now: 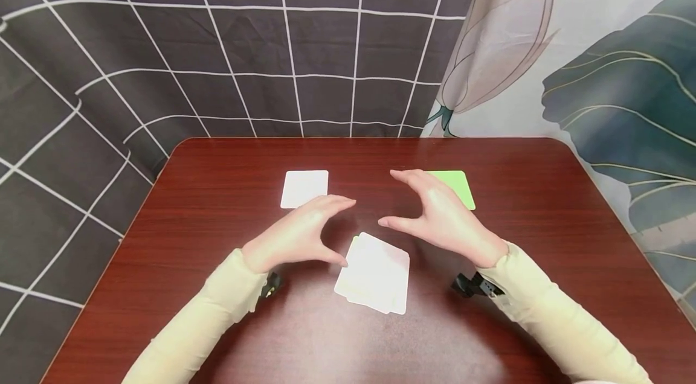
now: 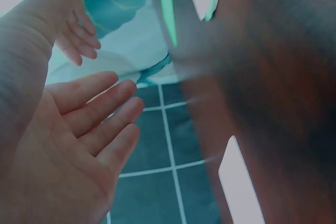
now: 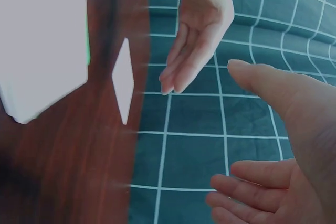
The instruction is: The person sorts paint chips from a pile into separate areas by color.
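A loose stack of white cards [image 1: 375, 275] lies on the table, its edges uneven and a sliver of green showing at its upper left corner. My left hand [image 1: 299, 233] hovers at the stack's left with thumb and fingers spread apart, holding nothing. Over on the other side, my right hand [image 1: 443, 215] is likewise spread, its palm facing the left one, and nothing is in it. Behind the left hand lies a single white card [image 1: 304, 186]. A green card [image 1: 457, 186] is partly hidden behind the right hand.
The reddish-brown wooden table [image 1: 217, 191] has rounded far corners. A dark grid-patterned curtain [image 1: 244, 40] hangs behind it, and a leaf-patterned curtain [image 1: 511, 70] covers the right. Small black devices sit by both wrists.
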A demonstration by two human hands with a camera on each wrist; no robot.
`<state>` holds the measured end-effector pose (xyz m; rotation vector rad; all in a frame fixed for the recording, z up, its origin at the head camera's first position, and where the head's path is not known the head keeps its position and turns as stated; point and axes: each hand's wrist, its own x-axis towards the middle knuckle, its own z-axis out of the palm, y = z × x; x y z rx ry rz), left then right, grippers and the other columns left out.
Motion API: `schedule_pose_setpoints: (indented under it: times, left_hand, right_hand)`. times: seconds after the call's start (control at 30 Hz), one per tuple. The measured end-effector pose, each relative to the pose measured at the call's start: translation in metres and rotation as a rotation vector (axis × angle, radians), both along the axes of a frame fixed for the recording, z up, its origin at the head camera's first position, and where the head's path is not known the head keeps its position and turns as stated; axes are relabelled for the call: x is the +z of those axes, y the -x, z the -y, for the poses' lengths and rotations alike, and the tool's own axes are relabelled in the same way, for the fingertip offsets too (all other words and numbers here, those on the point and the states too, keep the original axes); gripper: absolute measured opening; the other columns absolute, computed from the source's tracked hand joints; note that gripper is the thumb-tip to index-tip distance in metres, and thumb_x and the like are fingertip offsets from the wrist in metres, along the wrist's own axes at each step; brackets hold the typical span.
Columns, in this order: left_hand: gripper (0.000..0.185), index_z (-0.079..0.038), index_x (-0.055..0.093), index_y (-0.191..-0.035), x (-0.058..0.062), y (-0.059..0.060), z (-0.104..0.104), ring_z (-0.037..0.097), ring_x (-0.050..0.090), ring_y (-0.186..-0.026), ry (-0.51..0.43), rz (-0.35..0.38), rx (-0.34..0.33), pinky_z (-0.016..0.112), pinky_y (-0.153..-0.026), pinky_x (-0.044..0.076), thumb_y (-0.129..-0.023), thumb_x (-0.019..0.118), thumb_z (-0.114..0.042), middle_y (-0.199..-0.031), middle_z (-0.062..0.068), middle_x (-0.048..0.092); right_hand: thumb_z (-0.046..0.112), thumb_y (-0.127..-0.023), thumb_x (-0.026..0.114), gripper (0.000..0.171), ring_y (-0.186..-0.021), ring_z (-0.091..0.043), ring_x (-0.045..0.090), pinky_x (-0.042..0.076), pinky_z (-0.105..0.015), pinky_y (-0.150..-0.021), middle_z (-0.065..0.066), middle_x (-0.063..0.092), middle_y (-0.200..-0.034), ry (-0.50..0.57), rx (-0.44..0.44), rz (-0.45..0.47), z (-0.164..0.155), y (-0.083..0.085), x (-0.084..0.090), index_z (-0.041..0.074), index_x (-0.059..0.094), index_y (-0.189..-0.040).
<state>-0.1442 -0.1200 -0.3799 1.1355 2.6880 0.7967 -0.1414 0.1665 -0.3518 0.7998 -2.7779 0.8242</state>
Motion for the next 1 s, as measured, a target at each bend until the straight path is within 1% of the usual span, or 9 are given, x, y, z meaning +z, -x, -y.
schedule_pose_setpoints:
  times: [0.1, 0.27, 0.47, 0.63, 0.8, 1.0]
  left_hand:
    - [0.1, -0.005, 0.05, -0.149, -0.006, -0.004, -0.005, 0.021, 0.046, -0.136, 0.031, 0.015, -0.024, 0.036, -0.112, 0.037, -0.068, 0.095, -0.044, -0.147, 0.005, 0.053]
    - [0.101, -0.004, 0.05, -0.148, -0.015, -0.009, -0.013, 0.019, 0.046, -0.135, 0.054, 0.024, -0.074, 0.033, -0.111, 0.038, -0.067, 0.095, -0.045, -0.147, 0.004, 0.053]
    - [0.102, -0.003, 0.051, -0.147, -0.022, -0.012, -0.02, 0.021, 0.047, -0.134, 0.076, 0.01, -0.125, 0.032, -0.111, 0.038, -0.066, 0.095, -0.047, -0.145, 0.005, 0.054]
    - [0.103, 0.0, 0.051, -0.145, -0.028, -0.014, -0.025, 0.024, 0.047, -0.134, 0.101, -0.006, -0.165, 0.034, -0.111, 0.038, -0.066, 0.095, -0.047, -0.145, 0.009, 0.054]
    - [0.101, 0.001, 0.05, -0.146, -0.031, -0.017, -0.029, 0.025, 0.046, -0.135, 0.116, 0.027, -0.167, 0.034, -0.111, 0.038, -0.066, 0.095, -0.043, -0.145, 0.01, 0.054]
    - [0.096, -0.001, 0.053, -0.144, -0.034, -0.018, -0.032, 0.023, 0.048, -0.133, 0.106, 0.042, -0.168, 0.033, -0.11, 0.039, -0.068, 0.095, -0.041, -0.141, 0.007, 0.057]
  right_hand:
    - [0.055, -0.077, 0.085, 0.09, -0.129, -0.031, 0.052, 0.041, -0.05, -0.107, -0.011, 0.057, -0.141, -0.011, 0.007, 0.009, -0.003, -0.008, -0.006, 0.003, 0.054, -0.144]
    - [0.054, -0.075, 0.087, 0.093, -0.128, -0.03, 0.052, 0.041, -0.048, -0.106, -0.01, 0.057, -0.139, -0.018, 0.012, 0.041, -0.007, -0.019, -0.018, 0.002, 0.054, -0.144]
    - [0.057, -0.071, 0.088, 0.098, -0.126, -0.027, 0.053, 0.045, -0.046, -0.103, -0.009, 0.056, -0.138, -0.043, 0.015, 0.079, -0.009, -0.031, -0.03, 0.002, 0.054, -0.144]
    - [0.057, -0.068, 0.089, 0.099, -0.121, -0.024, 0.055, 0.047, -0.044, -0.101, -0.008, 0.058, -0.134, -0.052, 0.038, 0.099, -0.007, -0.04, -0.041, 0.0, 0.056, -0.142]
    - [0.057, -0.066, 0.091, 0.1, -0.117, -0.023, 0.056, 0.049, -0.041, -0.098, -0.008, 0.059, -0.128, -0.07, 0.062, 0.108, -0.004, -0.049, -0.057, -0.003, 0.058, -0.138]
    - [0.058, -0.057, 0.094, 0.105, -0.111, -0.022, 0.054, 0.05, -0.039, -0.094, -0.006, 0.059, -0.12, -0.086, 0.066, 0.099, -0.002, -0.056, -0.068, -0.004, 0.06, -0.135]
